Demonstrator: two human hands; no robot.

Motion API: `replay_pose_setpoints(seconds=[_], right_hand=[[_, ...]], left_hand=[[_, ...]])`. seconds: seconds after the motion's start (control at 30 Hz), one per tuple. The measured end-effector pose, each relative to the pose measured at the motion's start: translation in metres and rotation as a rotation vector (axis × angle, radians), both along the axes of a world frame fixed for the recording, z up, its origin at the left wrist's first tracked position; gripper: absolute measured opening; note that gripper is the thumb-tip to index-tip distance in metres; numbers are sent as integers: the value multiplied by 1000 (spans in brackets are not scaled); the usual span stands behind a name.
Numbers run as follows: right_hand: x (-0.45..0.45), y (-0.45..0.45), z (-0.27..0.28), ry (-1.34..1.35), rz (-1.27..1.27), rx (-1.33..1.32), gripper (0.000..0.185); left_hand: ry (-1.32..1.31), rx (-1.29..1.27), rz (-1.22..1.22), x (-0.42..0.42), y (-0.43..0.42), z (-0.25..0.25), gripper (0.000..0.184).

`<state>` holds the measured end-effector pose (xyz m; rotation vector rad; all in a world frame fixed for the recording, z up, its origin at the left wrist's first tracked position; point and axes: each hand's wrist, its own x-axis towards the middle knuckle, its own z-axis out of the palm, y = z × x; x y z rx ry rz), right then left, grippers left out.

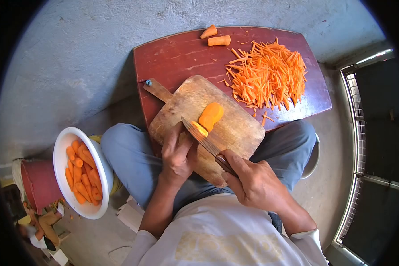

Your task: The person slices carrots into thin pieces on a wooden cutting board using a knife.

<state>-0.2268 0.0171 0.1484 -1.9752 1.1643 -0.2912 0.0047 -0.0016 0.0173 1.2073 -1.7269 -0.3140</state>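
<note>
My right hand (257, 179) grips the dark handle of a kitchen knife (208, 144), its blade slanting up and left over the wooden cutting board (235, 124). At the blade's near side, the curled fingers of my left hand (178, 155) hold a carrot (200, 128); most of it is hidden by the blade and fingers. Just beyond the knife, overlapping carrot slices (211, 115) lie flat on the board. The board rests tilted across my lap and the red table (173, 57), its handle pointing to the upper left.
A large heap of carrot strips (268, 75) covers the table's right part. Two carrot chunks (219, 41) lie at its far edge. On my left stands a white basin (103, 177) of peeled carrots, beside a red bucket (40, 181). Another person (46, 221) sits at lower left.
</note>
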Motion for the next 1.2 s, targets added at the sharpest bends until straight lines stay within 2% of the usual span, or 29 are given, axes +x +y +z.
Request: replay_pose_setpoints(seconds=[0.13,0.53,0.63,0.73,0.83,0.93,1.03,1.13,1.2], right_hand=[[1,0,-4,-9,5,-39,50],[-10,2,8,1,-13,104,48],[-5,-7,2,-29,2,43,48],[2,-20,-17,-122,15,-56,48],[10,-33,-27,-109,-31,82,42],[12,-36,-53,-169,-51,19,38],[15,-45,-87,-141,-56,-6,47],[11,-47,-88,-255,-86,-40,36],[6,-42,-78,-272,-92,-30,38]], left_hand=[[-27,-4,5,1,0,3,38],[-84,-49,-16,-6,6,-6,48],[-85,-55,-27,-5,2,-1,49],[-81,-62,-20,-5,1,-2,44],[-91,-63,9,-7,2,-7,37],[-81,-53,10,-7,4,-7,31],[-57,-62,2,-9,5,-10,29],[-14,-42,4,-10,7,-11,26],[15,-40,-2,-9,5,-13,25]])
